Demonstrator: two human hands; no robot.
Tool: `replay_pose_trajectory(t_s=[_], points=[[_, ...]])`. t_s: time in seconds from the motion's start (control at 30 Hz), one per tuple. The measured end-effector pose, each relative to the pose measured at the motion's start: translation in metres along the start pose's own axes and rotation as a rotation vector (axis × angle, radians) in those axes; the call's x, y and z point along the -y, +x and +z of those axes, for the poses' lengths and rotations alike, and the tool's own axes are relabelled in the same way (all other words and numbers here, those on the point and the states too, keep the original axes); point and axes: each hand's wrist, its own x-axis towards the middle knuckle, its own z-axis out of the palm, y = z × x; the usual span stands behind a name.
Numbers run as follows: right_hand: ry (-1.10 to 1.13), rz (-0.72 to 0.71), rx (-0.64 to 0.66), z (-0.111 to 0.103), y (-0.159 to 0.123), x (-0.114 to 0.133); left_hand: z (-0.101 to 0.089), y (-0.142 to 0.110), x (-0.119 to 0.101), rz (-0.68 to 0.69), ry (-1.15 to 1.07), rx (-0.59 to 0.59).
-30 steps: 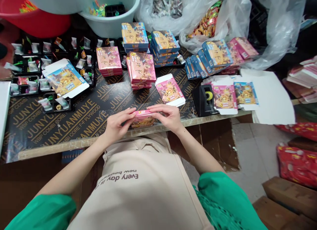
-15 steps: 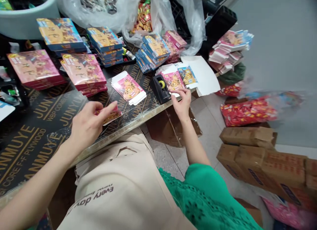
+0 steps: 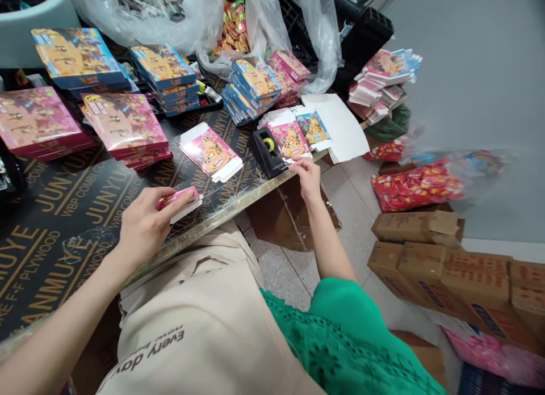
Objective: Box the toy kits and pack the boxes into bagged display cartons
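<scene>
My left hand (image 3: 147,219) is wrapped around a small pink box (image 3: 181,202), held just above the table near its front edge. The box is tilted, with a white side or flap showing, and my fingers cover much of it. At the front end of a black tape dispenser (image 3: 267,151) with a yellow-green core, my right hand (image 3: 307,176) pinches thumb and forefinger together on the tape's end; the tape itself barely shows. Between the hands lies a stack of flat pink cartons (image 3: 212,152). More pink cartons (image 3: 290,138) and a blue carton (image 3: 314,128) rest beyond the dispenser.
Stacks of pink boxes (image 3: 125,122) and blue boxes (image 3: 164,71) stand across the dark plywood table (image 3: 97,196). Behind them are plastic bags of wrapped sweets (image 3: 233,26). An opened brown carton (image 3: 281,213) sits below the table edge; cardboard boxes (image 3: 443,276) line the floor at right.
My left hand has turned the small pink box, so a white side now shows. The fingers of my right hand have drawn together at the dispenser's end. The view has shifted slightly right.
</scene>
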Motion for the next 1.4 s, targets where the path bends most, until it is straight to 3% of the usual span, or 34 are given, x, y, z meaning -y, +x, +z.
replay_pose_trajectory(t_s=[0.13, 0.27, 0.4, 0.47, 0.6, 0.67, 0.83, 1.03, 1.1, 1.17, 1.3, 1.4], points=[[0.088, 0.155, -0.033, 0.006, -0.016, -0.020, 0.006, -0.003, 0.003, 0.000, 0.009, 0.049], [0.097, 0.150, -0.138, 0.017, -0.021, -0.032, 0.005, -0.001, 0.002, -0.002, 0.012, 0.041], [0.211, 0.145, -0.233, 0.039, -0.047, -0.003, 0.005, 0.001, -0.003, -0.009, 0.073, 0.046], [0.372, 0.197, -0.083, 0.058, -0.070, 0.028, 0.006, 0.002, -0.005, -0.025, 0.068, 0.018], [0.697, 0.398, 0.625, 0.103, -0.113, 0.098, 0.007, 0.005, -0.004, -0.010, 0.031, -0.023], [0.784, 0.431, 0.813, 0.122, -0.123, 0.122, 0.006, 0.005, -0.002, 0.034, 0.008, -0.028], [0.897, 0.559, 0.970, 0.151, -0.125, 0.137, 0.003, 0.006, 0.003, 0.064, -0.027, -0.023], [0.915, 0.594, 0.944, 0.160, -0.125, 0.126, -0.001, 0.005, -0.001, 0.072, 0.049, 0.023], [0.888, 0.562, 0.928, 0.161, -0.126, 0.125, -0.001, 0.006, -0.002, 0.102, 0.061, 0.014], [0.752, 0.434, 0.878, 0.160, -0.126, 0.125, 0.002, 0.007, -0.001, 0.135, 0.058, -0.021], [0.304, -0.083, 0.679, 0.147, -0.124, 0.131, 0.018, 0.013, -0.003, 0.112, 0.078, -0.181], [0.212, -0.341, 0.540, 0.135, -0.117, 0.138, 0.020, 0.015, -0.012, 0.094, 0.131, -0.214]])
